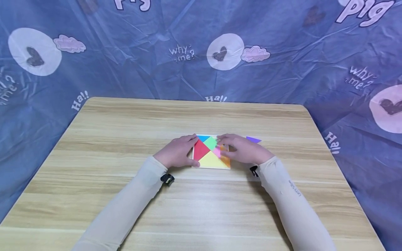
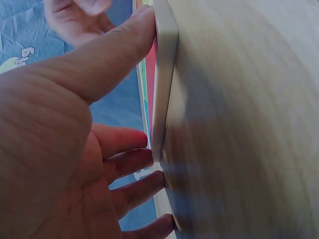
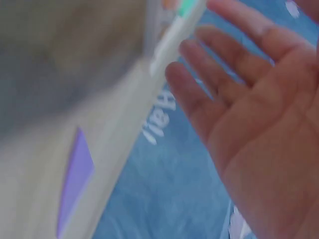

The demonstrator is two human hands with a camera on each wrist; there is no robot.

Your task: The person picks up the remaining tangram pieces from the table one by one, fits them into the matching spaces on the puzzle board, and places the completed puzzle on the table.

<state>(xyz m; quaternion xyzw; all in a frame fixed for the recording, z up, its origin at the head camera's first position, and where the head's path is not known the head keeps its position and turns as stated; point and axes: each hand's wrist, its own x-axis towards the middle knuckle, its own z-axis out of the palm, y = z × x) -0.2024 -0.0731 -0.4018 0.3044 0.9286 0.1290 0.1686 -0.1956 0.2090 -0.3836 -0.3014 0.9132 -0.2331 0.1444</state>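
Note:
A square tangram tray with a pale rim (image 2: 165,74) lies on the table, filled with a red triangle (image 1: 200,150), a yellow triangle (image 1: 211,161), a blue piece (image 1: 203,138), a green piece (image 1: 210,143), a pink piece (image 1: 217,151) and an orange piece (image 1: 225,161). My left hand (image 1: 178,152) holds the tray's left side, thumb at the near corner and fingertips at the far one. Over the right part hovers my right hand (image 1: 245,149), fingers loosely extended and partly hiding the pieces. A purple triangle (image 1: 253,139) lies outside the tray, beyond the right hand.
The wood-grain table (image 1: 201,209) reaches back to a blue printed cloth (image 1: 188,80) hanging behind it and at both sides. Each wrist carries a small black device, the left one (image 1: 167,179) close above the tabletop.

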